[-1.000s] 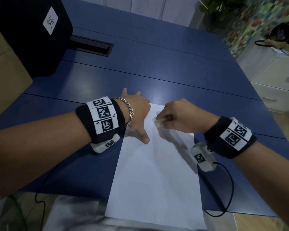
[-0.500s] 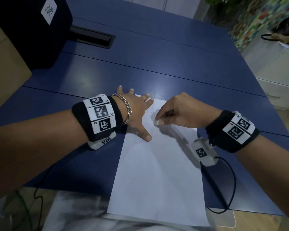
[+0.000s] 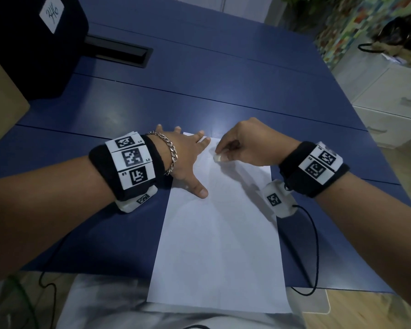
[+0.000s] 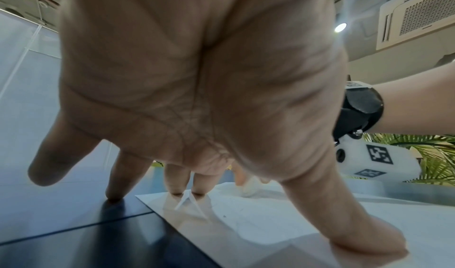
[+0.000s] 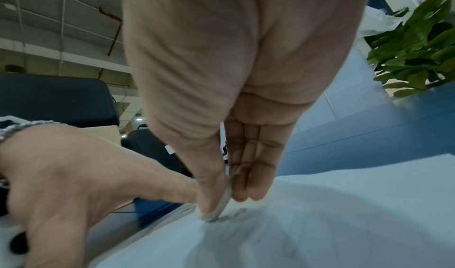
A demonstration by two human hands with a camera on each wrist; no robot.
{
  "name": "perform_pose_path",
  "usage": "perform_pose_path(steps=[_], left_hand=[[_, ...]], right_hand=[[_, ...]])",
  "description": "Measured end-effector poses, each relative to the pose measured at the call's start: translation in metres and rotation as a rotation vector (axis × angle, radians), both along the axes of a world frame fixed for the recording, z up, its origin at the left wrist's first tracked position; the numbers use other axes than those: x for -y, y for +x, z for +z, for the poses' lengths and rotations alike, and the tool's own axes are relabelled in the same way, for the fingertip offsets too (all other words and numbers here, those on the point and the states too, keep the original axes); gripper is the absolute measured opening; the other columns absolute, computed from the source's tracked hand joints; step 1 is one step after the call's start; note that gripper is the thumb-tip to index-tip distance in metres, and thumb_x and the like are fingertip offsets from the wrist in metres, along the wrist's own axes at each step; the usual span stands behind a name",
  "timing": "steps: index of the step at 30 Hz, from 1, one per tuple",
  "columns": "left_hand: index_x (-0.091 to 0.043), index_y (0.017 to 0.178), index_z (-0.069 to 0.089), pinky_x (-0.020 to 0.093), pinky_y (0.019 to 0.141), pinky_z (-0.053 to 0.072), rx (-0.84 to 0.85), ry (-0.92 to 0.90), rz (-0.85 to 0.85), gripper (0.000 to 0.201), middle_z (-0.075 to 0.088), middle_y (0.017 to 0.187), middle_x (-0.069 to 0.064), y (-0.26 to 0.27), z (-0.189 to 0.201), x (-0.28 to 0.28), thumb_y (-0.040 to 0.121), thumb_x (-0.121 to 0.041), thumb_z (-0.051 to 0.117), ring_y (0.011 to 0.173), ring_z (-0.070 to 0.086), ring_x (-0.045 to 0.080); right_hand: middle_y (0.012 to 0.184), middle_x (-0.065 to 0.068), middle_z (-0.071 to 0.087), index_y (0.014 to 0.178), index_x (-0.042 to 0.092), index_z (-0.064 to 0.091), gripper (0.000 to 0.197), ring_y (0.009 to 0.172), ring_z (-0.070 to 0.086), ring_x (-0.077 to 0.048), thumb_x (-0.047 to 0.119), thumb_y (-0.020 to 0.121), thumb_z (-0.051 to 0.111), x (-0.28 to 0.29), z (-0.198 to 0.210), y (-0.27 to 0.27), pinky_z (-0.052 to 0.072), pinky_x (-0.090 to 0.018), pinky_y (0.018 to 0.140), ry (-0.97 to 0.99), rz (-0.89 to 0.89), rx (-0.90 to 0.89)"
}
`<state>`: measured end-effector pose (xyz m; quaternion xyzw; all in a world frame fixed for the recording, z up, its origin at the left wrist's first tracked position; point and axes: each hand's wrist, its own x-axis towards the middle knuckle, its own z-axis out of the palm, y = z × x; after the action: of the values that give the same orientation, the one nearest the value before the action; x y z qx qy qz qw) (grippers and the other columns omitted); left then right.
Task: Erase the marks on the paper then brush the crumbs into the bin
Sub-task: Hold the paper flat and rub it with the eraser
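A white sheet of paper point(image 3: 218, 233) lies on the blue table point(image 3: 199, 79), its near end hanging over the front edge. My left hand point(image 3: 188, 157) is spread flat, fingers straight, pressing the paper's far left corner, thumb on the sheet. My right hand point(image 3: 242, 148) pinches a small white eraser point(image 3: 217, 158) between thumb and fingers and holds it against the paper near the far edge. In the right wrist view the eraser point(image 5: 222, 204) touches the paper point(image 5: 320, 223) beside faint grey marks point(image 5: 236, 214). The left wrist view shows the palm and fingers point(image 4: 177, 184) on the paper point(image 4: 283, 223).
A black box point(image 3: 29, 43) with a white label stands at the far left, with a cardboard box point(image 3: 0, 110) beside it. A black slot point(image 3: 119, 53) is set in the tabletop. White drawers point(image 3: 394, 108) stand to the right. Cables hang off the front edge.
My right hand with the eraser has shifted toward the far edge of the paper. My left hand's fingers have spread out flatter on the corner.
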<state>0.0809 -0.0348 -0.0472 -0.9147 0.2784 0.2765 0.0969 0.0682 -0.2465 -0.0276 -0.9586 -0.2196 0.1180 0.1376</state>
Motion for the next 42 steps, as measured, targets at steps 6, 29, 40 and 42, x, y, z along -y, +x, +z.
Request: perform_pose_path(steps=[6, 29, 40, 42], left_hand=[[-0.037, 0.163, -0.020, 0.073, 0.121, 0.017, -0.025, 0.002, 0.006, 0.148, -0.025, 0.170, -0.019, 0.000, 0.001, 0.000, 0.058, -0.098, 0.065, 0.160, -0.008, 0.042], [-0.047, 0.160, -0.022, 0.074, 0.118, 0.023, -0.040, -0.028, 0.002, 0.145, -0.022, 0.171, -0.018, 0.002, -0.001, -0.003, 0.057, -0.098, 0.065, 0.159, -0.009, 0.043], [-0.044, 0.161, -0.022, 0.071, 0.118, 0.025, -0.036, -0.010, 0.003, 0.144, -0.023, 0.171, -0.018, 0.000, 0.002, -0.001, 0.059, -0.097, 0.065, 0.159, -0.009, 0.043], [-0.045, 0.161, -0.022, 0.072, 0.118, 0.024, -0.040, -0.013, 0.004, 0.145, -0.023, 0.171, -0.018, 0.001, 0.001, -0.001, 0.058, -0.098, 0.065, 0.159, -0.010, 0.043]], right_hand=[[0.090, 0.018, 0.080, 0.105, 0.034, 0.084, 0.018, 0.087, 0.071, 0.005, 0.041, 0.088, 0.084, -0.003, 0.007, 0.000, 0.049, -0.005, 0.077, -0.036, 0.035, -0.126], [0.066, 0.020, 0.058, 0.117, 0.022, 0.075, 0.020, 0.064, 0.057, -0.002, 0.030, 0.105, 0.062, -0.006, -0.003, 0.001, 0.050, -0.029, 0.073, -0.081, -0.016, 0.091], [0.067, 0.006, 0.075, 0.112, 0.026, 0.075, 0.016, 0.061, 0.069, -0.001, 0.026, 0.099, 0.066, -0.003, 0.002, 0.000, 0.056, -0.027, 0.070, -0.023, -0.020, 0.009], [0.065, 0.006, 0.074, 0.111, 0.024, 0.077, 0.015, 0.061, 0.069, -0.001, 0.027, 0.099, 0.067, 0.000, -0.001, 0.001, 0.056, -0.026, 0.071, 0.008, -0.036, 0.040]])
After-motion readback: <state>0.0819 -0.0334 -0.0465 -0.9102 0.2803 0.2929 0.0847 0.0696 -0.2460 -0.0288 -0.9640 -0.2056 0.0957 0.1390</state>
